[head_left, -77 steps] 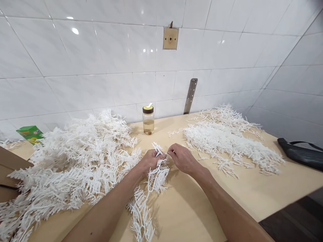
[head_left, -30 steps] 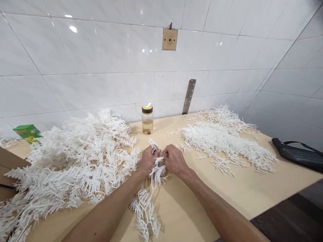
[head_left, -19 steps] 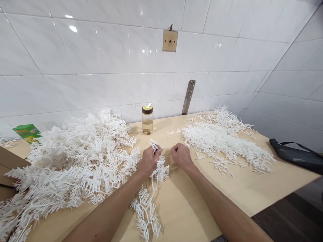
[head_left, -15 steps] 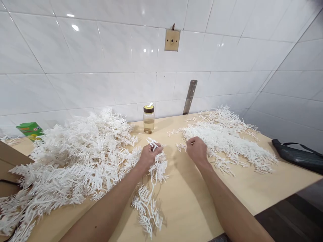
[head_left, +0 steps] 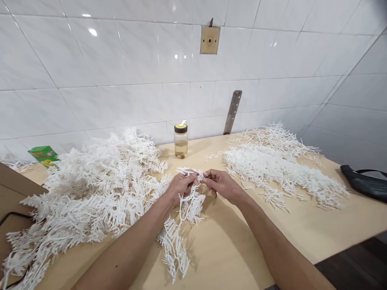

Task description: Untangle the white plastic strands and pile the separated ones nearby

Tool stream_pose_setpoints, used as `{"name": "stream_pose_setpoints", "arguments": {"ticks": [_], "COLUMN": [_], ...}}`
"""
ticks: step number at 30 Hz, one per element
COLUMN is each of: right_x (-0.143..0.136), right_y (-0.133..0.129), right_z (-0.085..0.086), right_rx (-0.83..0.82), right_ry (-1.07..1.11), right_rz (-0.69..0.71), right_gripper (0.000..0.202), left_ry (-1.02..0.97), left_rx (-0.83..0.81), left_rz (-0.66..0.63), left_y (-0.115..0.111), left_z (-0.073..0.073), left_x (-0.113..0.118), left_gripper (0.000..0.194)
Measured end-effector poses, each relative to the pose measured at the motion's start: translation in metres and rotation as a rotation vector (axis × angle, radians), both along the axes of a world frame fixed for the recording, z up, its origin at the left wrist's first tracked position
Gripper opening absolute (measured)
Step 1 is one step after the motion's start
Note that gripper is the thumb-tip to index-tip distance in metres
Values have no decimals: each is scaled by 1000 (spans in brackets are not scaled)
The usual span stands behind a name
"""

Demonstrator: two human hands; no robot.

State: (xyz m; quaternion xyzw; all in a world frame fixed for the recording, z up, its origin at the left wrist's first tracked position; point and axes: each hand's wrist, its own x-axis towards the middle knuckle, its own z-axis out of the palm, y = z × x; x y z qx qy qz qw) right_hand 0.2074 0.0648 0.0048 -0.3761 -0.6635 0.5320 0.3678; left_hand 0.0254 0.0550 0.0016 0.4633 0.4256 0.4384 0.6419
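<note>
My left hand (head_left: 182,186) is closed on a white branching plastic sprig (head_left: 177,241), whose lower branches dangle down over the table in front of me. Against its upper tip, my right hand (head_left: 222,184) pinches the fine white twigs between thumb and forefinger. Both hands meet just in front of the jar. To the left lies a large heap of white branched sprigs (head_left: 102,189), close beside my left forearm. Beyond my right hand spreads a flatter pile of small loose white twigs (head_left: 272,169).
A lidded jar of pale liquid (head_left: 181,141) stands near the wall. A perforated metal strip (head_left: 232,112) leans on the tiles. A green box (head_left: 44,155) and a cardboard box (head_left: 15,205) are at left. A black bag (head_left: 364,183) lies at the right edge of the table (head_left: 223,241).
My right hand has moved left from the edge of the right pile to the sprig in my left hand and now pinches its tip. The view has shifted slightly.
</note>
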Motion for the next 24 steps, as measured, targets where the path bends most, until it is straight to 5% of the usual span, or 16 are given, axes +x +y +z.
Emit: {"name": "stream_pose_setpoints", "arguments": {"ticks": [7,15,24], "right_x": [11,11,5], "right_y": [-1,5,2], "right_z": [7,1,3], "right_rx": [80,154,103], "right_ry": [-106,-99,-93], "right_rz": [1,-206,-191], "right_gripper": [36,32,30], "left_ry": [91,108,110], "left_rx": [27,88,90], "left_rz": [204,166,238], "left_y": [-1,-3,-1], "left_z": [-6,-8,-12], "left_x": [8,8,7], "left_gripper": [45,46,45]}}
